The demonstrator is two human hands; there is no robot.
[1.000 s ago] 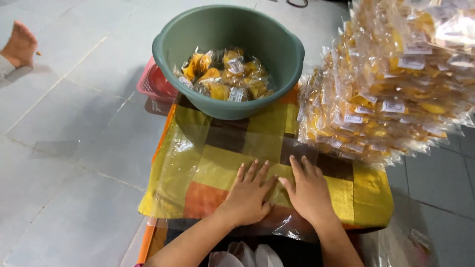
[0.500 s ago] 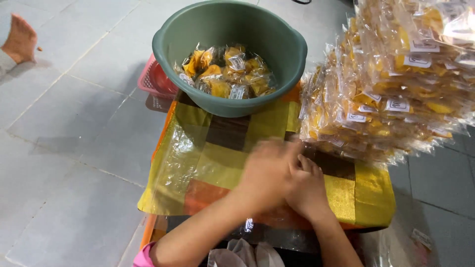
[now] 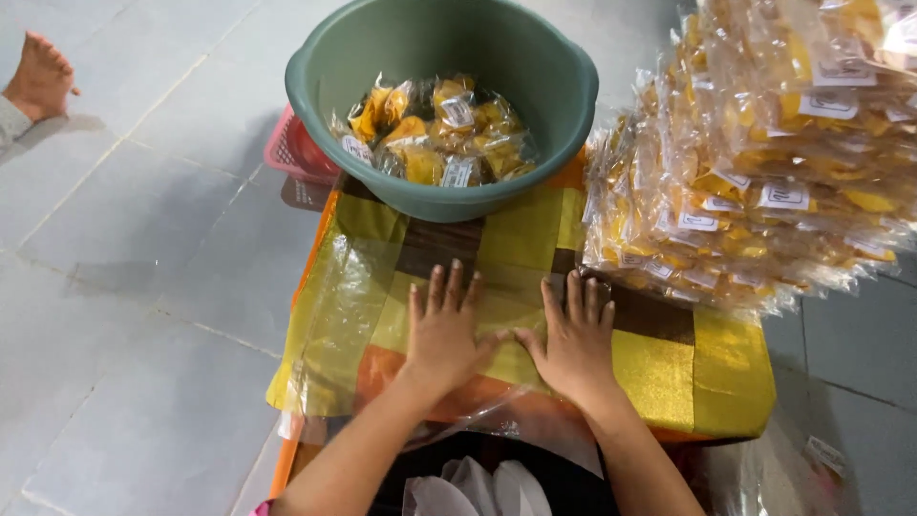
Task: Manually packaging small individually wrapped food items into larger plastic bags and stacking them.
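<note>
Here we see both of the person's hands lying flat, palms down, on a clear plastic bag [image 3: 358, 315] that is spread over a low counter [image 3: 726, 382] covered by a cloth checked in yellow, orange and brown. The left hand [image 3: 446, 334] has its fingers stretched out and slightly fanned, pressing on the film near the counter's middle; its grip is spread and holds nothing. The right hand [image 3: 577, 336] lies just beside it, thumb nearly touching the left thumb, fingers likewise flat and spread, pinching nothing. The clear bag reaches from the left edge of the cloth, under both palms, and crumples over the near edge toward the person. At the far edge of the counter sits a round green basin [image 3: 325, 76], partly filled with small clear packets of yellow snack pieces [image 3: 435, 134], each with a small white label. To the right, a tall heap of the same packed snack packets [image 3: 764, 162] rests on the counter's right side. A red basket [image 3: 296, 153] peeks out behind the basin on the tiled floor [image 3: 134, 287]. Another person's bare foot [image 3: 38, 76] shows at the far left.
</note>
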